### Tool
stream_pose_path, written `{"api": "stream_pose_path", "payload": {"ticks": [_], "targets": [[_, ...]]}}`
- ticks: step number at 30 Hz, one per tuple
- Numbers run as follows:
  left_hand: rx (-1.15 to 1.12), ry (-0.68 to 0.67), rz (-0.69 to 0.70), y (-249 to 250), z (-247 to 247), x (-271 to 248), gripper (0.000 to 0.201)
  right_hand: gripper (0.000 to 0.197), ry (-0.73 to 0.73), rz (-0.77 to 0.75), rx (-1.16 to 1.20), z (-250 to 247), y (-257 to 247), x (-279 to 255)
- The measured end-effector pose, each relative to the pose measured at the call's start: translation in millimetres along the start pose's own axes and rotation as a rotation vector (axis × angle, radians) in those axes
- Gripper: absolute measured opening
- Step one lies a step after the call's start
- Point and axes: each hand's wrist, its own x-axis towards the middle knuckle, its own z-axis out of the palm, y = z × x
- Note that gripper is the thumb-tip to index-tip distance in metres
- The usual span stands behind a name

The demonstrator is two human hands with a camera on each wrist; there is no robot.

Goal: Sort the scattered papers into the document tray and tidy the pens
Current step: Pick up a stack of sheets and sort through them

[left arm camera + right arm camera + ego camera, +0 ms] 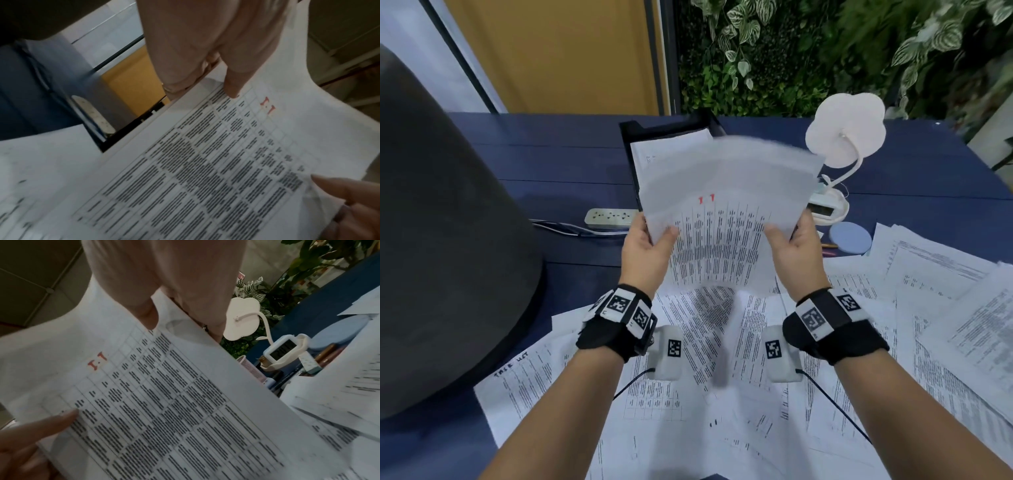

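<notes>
I hold a stack of printed sheets (722, 219) with a red mark in the air above the desk. My left hand (649, 240) grips its left edge, thumb on top. My right hand (796, 240) grips the right edge the same way. The stack (226, 154) fills the left wrist view and the stack (154, 394) fills the right wrist view. Behind it stands the black document tray (628, 137) with papers (671, 147) inside. Many loose papers (893, 325) cover the near desk. Pens (327, 353) lie by the blue disc, partly hidden.
A white cloud-shaped lamp (846, 130) with a clock base (281, 352) stands right of the tray. A blue round disc (850, 238) lies beside it. A power strip (610, 217) is left of my hands. A dark chair back (448, 240) fills the left. A pink mesh holder (251, 368) shows.
</notes>
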Motion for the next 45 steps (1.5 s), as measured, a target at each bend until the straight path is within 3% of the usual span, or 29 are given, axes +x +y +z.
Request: {"api": "stream_pose_path", "payload": {"ticks": [3,7,11,13,16,20,22,24,25,27,30,32,34,37,39,42,45], "targets": [[0.037,-0.012,-0.055,-10,-1,-1,0.033,0.045,-0.057,0.091,0.005,-1,8,-1],[0.028,-0.01,-0.095,-8,-1,1,0.022,0.033,-0.109,0.176,-0.098,-8,26,-2],[-0.068,0.098,-0.108,3,-9,2,0.034,0.03,-0.094,0.243,-0.246,-20,38,-6],[-0.096,0.19,-0.122,6,-14,2,0.043,0.02,-0.093,0.265,-0.225,-26,41,-8],[-0.111,0.236,-0.106,1,-23,3,0.04,0.009,-0.076,0.318,-0.089,-29,44,-9],[-0.223,0.238,-0.147,-7,-29,2,0.044,0.02,0.016,0.406,0.287,-22,39,-12],[-0.333,0.251,-0.238,-14,-29,3,0.041,0.019,0.005,0.435,0.497,-17,38,-13],[-0.469,0.189,-0.291,-20,-27,2,0.036,0.015,-0.047,0.472,0.551,-11,37,-16],[-0.49,0.154,-0.31,-21,-25,1,0.04,0.02,-0.079,0.491,0.563,-8,36,-19],[-0.485,0.153,-0.353,-21,-24,-1,0.048,0.046,-0.064,0.541,0.567,-5,34,-20],[-0.541,0.161,-0.384,-17,-31,-1,0.052,0.036,0.013,0.483,0.489,-13,32,-13],[-0.611,0.159,-0.397,-15,-42,1,0.044,0.034,0.035,0.417,0.379,-23,32,-8],[-0.628,0.081,-0.368,-14,-55,2,0.042,0.031,0.039,0.354,0.277,-33,31,-3],[-0.299,-0.012,-0.273,-17,-65,1,0.021,0.028,0.017,0.31,0.234,-45,33,3],[-0.042,-0.009,-0.24,-30,-73,3,0.024,0.03,-0.004,0.292,0.234,-49,35,5],[0.064,0.017,-0.283,-41,-77,1,0.034,0.028,-0.029,0.304,0.23,-52,36,2],[0.064,-0.008,-0.347,-53,-75,-8,0.03,0.032,-0.055,0.374,0.176,-56,44,-7]]}}
